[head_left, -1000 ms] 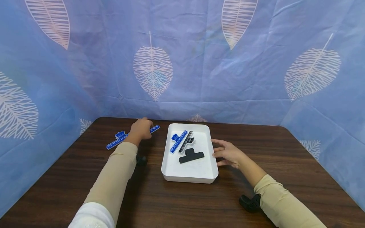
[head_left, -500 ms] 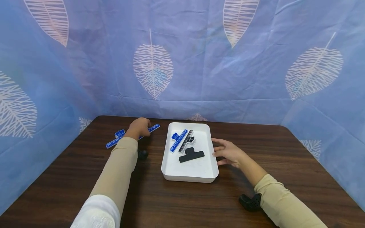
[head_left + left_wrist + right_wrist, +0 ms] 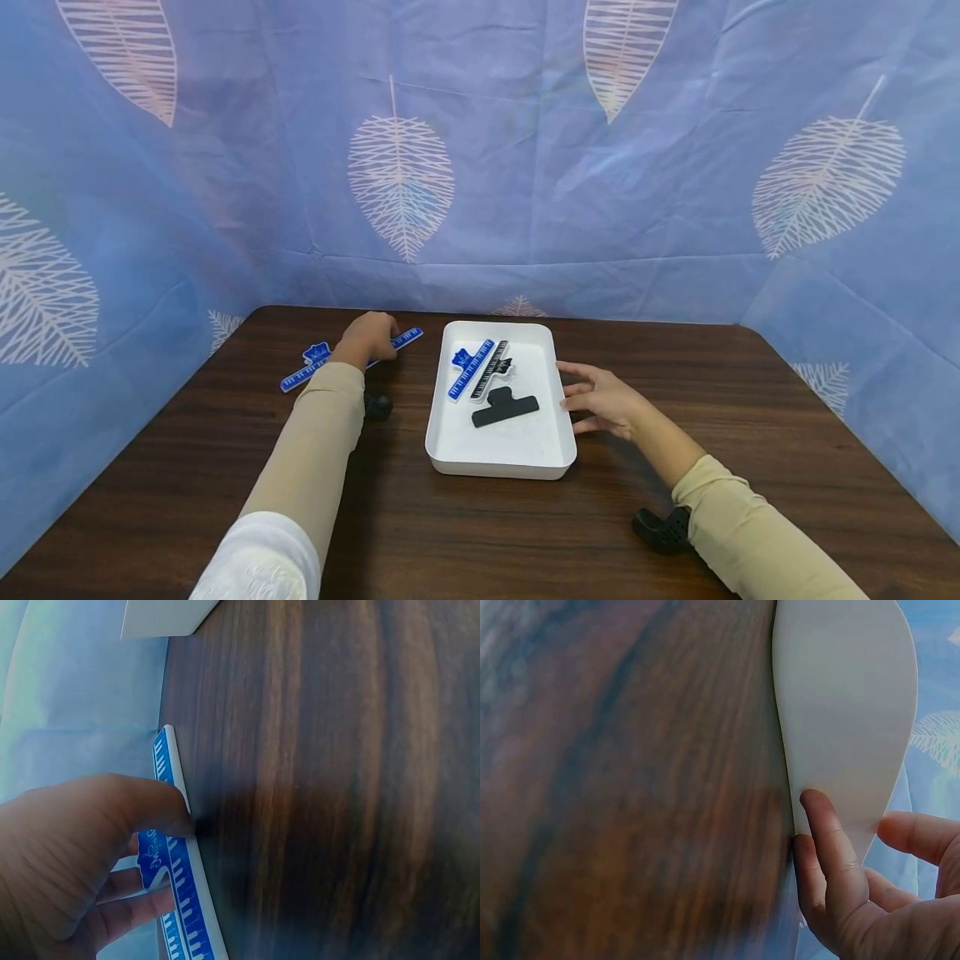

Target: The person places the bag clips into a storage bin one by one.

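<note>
At the back left of the table, my left hand (image 3: pixel 366 337) pinches a blue clip (image 3: pixel 187 900) with a white piano-key pattern. In the left wrist view its thumb lies on the clip's near edge, with other fingers behind. Another blue clip (image 3: pixel 302 374) lies on the table just left of that hand. My right hand (image 3: pixel 603 404) touches the right wall of a white tray (image 3: pixel 502 448) with spread fingers; in the right wrist view its thumb meets the rim. Inside the tray lie a blue clip (image 3: pixel 471 369), a clear clip with black piano keys (image 3: pixel 490 372) and a black clip (image 3: pixel 506 408).
The dark wood table (image 3: pixel 480 533) runs back to a blue cloth (image 3: pixel 495 192) printed with pale leaves, which hangs behind and at both sides. Black wrist devices (image 3: pixel 662 530) sit under the forearms, close to the tabletop.
The left hand has shifted only very slightly at the blue clip. The right hand and the tray have kept their places, apart from a small shift of the head view.
</note>
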Motion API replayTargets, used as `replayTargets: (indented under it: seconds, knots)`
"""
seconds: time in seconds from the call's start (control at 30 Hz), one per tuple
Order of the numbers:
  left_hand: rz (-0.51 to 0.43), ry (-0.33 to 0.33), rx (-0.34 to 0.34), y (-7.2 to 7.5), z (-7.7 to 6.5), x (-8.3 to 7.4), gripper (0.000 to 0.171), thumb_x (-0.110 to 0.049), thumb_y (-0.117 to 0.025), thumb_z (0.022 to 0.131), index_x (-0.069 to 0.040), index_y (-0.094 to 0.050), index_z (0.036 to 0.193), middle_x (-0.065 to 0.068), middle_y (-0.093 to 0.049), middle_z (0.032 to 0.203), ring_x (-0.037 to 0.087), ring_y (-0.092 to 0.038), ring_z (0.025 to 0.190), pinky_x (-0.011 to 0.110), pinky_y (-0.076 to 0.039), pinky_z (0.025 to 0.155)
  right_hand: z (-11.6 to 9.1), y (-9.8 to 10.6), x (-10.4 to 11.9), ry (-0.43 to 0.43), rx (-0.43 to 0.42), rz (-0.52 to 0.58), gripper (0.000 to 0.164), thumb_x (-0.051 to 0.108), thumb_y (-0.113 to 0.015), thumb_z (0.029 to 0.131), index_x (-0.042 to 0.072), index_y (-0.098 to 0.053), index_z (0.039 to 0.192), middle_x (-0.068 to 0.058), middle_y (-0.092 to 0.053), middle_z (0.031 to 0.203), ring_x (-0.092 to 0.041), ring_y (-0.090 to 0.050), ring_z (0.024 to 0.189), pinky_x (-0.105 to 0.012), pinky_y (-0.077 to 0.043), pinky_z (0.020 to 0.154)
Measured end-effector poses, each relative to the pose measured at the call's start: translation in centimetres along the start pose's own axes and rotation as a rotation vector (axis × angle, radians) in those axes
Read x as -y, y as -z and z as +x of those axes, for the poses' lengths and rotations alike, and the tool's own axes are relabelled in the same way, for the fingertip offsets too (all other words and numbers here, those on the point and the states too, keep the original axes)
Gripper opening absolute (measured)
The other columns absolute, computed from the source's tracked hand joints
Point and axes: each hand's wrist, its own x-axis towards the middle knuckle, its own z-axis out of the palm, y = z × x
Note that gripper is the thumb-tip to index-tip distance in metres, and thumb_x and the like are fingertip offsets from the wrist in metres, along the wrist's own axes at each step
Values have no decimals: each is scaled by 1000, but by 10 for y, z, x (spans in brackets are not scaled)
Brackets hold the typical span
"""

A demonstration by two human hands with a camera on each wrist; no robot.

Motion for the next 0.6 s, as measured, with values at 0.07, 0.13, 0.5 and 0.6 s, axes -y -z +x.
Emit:
replayTargets:
  seconds: [0.07, 0.13, 0.5, 0.6]
  knots:
    - [-1, -3, 0, 0, -1, 1, 42, -16, -67, 69, -6, -61, 109, 9, -61, 101, 23, -55, 84, 41, -45, 78, 0, 0, 0, 1, 3, 0, 71, -4, -56, 81, 13, -21, 141, -29, -39, 126, -36, -54, 100, -47, -49, 68]
    - [-4, 0, -3, 0, -2, 1, 40, -16, -69, 68, -6, -62, 106, 8, -61, 98, 22, -55, 81, 41, -45, 77, 0, 0, 1, 0, 3, -1, 71, -4, -56, 81, 13, -21, 141, -29, -39, 127, -36, -53, 101, -47, -49, 68]
    - [11, -9, -10, 2, -6, 2, 32, -22, -72, 65, -7, -65, 93, 5, -62, 89, 20, -55, 76, 40, -46, 74, 0, 0, 0, 1, 9, -6, 72, -2, -57, 81, 14, -21, 141, -29, -39, 126, -35, -53, 102, -46, -49, 69]
    - [17, -23, -6, 4, -7, 1, 33, -21, -72, 65, -8, -65, 95, 5, -62, 92, 20, -55, 77, 40, -47, 75, -1, 0, 1, 3, 10, -3, 71, -3, -56, 81, 13, -21, 141, -29, -38, 127, -36, -52, 102, -47, -49, 69]
